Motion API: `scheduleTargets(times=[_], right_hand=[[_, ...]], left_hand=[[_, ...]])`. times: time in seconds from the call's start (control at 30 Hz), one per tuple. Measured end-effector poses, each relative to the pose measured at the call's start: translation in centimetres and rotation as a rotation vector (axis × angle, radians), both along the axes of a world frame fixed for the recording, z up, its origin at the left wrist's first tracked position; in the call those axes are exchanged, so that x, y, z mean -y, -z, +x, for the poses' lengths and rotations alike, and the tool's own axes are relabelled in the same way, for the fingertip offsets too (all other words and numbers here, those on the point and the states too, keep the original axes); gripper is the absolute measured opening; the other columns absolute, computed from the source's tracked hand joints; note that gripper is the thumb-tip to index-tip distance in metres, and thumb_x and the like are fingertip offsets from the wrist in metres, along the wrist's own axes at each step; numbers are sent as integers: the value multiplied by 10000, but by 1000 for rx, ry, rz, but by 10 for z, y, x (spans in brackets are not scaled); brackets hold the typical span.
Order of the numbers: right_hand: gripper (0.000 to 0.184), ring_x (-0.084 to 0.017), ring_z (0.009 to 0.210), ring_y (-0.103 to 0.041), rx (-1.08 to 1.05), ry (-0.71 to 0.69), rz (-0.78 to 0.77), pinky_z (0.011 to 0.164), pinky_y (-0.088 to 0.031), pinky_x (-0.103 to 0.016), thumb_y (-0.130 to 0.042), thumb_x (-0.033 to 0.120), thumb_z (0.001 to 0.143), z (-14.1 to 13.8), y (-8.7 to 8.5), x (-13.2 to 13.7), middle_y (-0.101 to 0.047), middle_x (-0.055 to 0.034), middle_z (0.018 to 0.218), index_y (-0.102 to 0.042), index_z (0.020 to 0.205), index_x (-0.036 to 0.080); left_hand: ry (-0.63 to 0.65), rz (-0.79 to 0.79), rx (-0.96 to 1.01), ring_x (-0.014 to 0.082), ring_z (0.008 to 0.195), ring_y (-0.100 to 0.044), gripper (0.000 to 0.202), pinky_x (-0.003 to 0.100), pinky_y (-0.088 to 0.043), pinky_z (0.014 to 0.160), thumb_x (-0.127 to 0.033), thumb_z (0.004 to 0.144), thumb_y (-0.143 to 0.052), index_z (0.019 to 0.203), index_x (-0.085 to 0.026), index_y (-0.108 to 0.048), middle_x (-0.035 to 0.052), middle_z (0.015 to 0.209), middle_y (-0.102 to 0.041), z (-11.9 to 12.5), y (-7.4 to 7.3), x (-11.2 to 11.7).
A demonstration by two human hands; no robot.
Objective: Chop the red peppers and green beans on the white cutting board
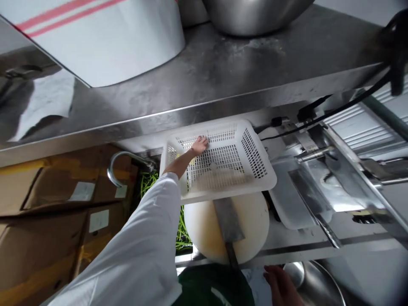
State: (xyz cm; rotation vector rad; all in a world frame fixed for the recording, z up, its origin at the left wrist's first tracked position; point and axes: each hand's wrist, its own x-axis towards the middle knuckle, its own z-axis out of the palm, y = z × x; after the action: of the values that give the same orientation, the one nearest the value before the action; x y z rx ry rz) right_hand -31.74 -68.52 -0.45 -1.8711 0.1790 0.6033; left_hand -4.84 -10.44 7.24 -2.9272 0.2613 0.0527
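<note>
My left hand [200, 145] reaches into a white plastic slotted basket [228, 191], close to its far wall. Its fingers are curled, and whatever may be in them is hidden. Small yellow bits show low in the basket. The basket sits over the far part of a round white cutting board [259, 221]. A cleaver [228, 221] lies on that board, its dark handle towards me. At the bottom edge, my right hand [282, 284] hangs low beside a steel bowl [321, 284], its visible fingers loosely extended and holding nothing I can see.
A steel shelf [204, 76] overhangs the basket, bearing a large white container [127, 46] and a metal bowl [255, 17]. Left are a curved tap [111, 168], green vegetables [182, 233] and cardboard boxes [41, 250]. A second cleaver [307, 191] lies on a translucent lid [287, 208].
</note>
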Motion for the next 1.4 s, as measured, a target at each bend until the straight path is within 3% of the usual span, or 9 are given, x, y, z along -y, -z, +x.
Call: scheduleTargets(times=[0.43, 0.63, 0.77, 0.9, 0.97, 1.1, 1.23, 1.33, 1.4], right_hand=[[454, -271, 874, -745, -26, -15, -9, 682, -611, -290, -625, 628, 747, 15, -6, -12, -761, -92, 976, -696, 937, 222], [374, -269, 879, -730, -31, -157, -105, 751, -580, -346, -474, 540, 849, -4, 1, -35, -753, -108, 981, -628, 969, 221], [304, -251, 958, -713, -140, -561, -348, 804, -526, -327, -417, 415, 956, -23, 4, -67, -744, -112, 1052, -613, 1066, 210], [360, -291, 954, -706, -46, -825, -608, 777, -491, -342, -488, 462, 990, -30, 4, -92, -726, -169, 1026, -579, 1125, 140], [357, -283, 933, -706, 25, -857, -648, 769, -475, -338, -506, 428, 991, -29, 3, -97, -721, -176, 1006, -559, 1174, 126], [294, -273, 922, -695, 79, -911, -622, 755, -453, -328, -552, 322, 927, -30, 9, -77, -715, -171, 1002, -597, 1142, 126], [212, -246, 856, -688, 34, -798, -672, 680, -424, -288, -518, 322, 898, -47, 30, -12, -718, -107, 908, -637, 998, 178], [219, -246, 793, -681, 87, -651, -708, 656, -423, -293, -497, 370, 876, -73, 47, 50, -701, -66, 798, -621, 936, 200], [236, -269, 773, -677, 136, -528, -677, 666, -445, -323, -483, 403, 843, -93, 56, 84, -692, -73, 762, -600, 887, 203]], left_hand=[[366, 60, -135, 295, 1212, -486, 286, 569, -250, 1141, -151, 911, -401, 830, -129, -674, 187, 1161, -641, 29, 14, -25], [157, 37, -29, 309, 1226, -504, 294, 591, -305, 1108, -108, 932, -362, 972, -80, -651, 220, 1196, -619, 14, 1, -5], [-30, -195, 250, 289, 1128, -563, 252, 524, -432, 1009, -247, 997, -381, 992, -118, -598, 179, 1096, -627, -58, -56, 46], [-111, -494, 554, 176, 900, -635, 121, 352, -535, 854, -279, 990, -476, 1021, -195, -558, 68, 955, -645, -209, -133, 120], [-132, -506, 717, 168, 853, -651, 89, 335, -554, 817, -226, 916, -590, 1002, -216, -570, 32, 889, -660, -298, -141, 155], [-423, -504, 653, 175, 758, -682, 150, 334, -590, 707, -165, 845, -588, 954, -265, -613, 4, 842, -679, -458, -76, 208], [-758, -443, 59, 252, 700, -725, 195, 386, -589, 571, -222, 739, -497, 804, -316, -655, -5, 770, -701, -571, 14, 243], [-899, -349, -180, 276, 551, -688, 197, 411, -571, 531, -228, 725, -480, 677, -270, -667, 24, 565, -626, -593, 52, 260], [-861, -380, -114, 289, 776, -736, 336, 462, -616, 715, -209, 797, -427, 910, -276, -736, 72, 790, -722, -563, 65, 264]])
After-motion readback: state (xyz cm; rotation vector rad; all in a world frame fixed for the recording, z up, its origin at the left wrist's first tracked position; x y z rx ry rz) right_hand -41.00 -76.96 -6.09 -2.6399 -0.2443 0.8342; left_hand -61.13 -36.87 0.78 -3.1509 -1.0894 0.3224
